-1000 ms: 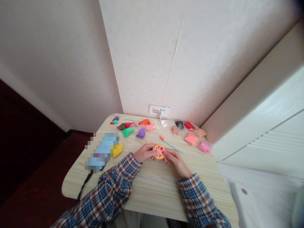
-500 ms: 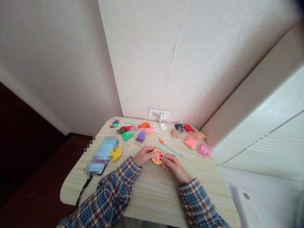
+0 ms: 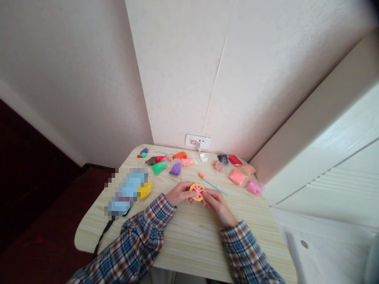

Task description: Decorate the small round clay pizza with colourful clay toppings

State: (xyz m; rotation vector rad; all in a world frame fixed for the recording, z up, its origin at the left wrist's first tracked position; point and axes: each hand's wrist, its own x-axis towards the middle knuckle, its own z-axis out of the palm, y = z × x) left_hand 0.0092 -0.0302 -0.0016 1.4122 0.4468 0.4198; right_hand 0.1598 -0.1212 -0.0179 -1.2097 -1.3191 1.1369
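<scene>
A round, flat clay disc (image 3: 197,192) with a yellow rim and a pink and red pattern is held between both hands over the middle of the table. My left hand (image 3: 181,193) grips its left edge, the thumb lying on its face. On the right edge, my right hand (image 3: 215,200) pinches it with thumb and fingers. Just beyond the disc lies a thin turquoise stick (image 3: 215,187), with an orange-pink clay lump (image 3: 201,175) near its far end. The fingers behind the disc are partly hidden.
Bags of coloured clay lie about the wooden table (image 3: 183,244): green (image 3: 159,168), purple (image 3: 175,169), yellow (image 3: 145,191), coral (image 3: 237,177) and pink (image 3: 254,187) among them. A blurred-out phone (image 3: 130,193) with a black strap is at left. Small clay fruit shapes (image 3: 143,153) sit at the far left corner.
The disc has been turned and tilted slightly and raised a little, with both hands still gripping it. The things on the table keep their places.
</scene>
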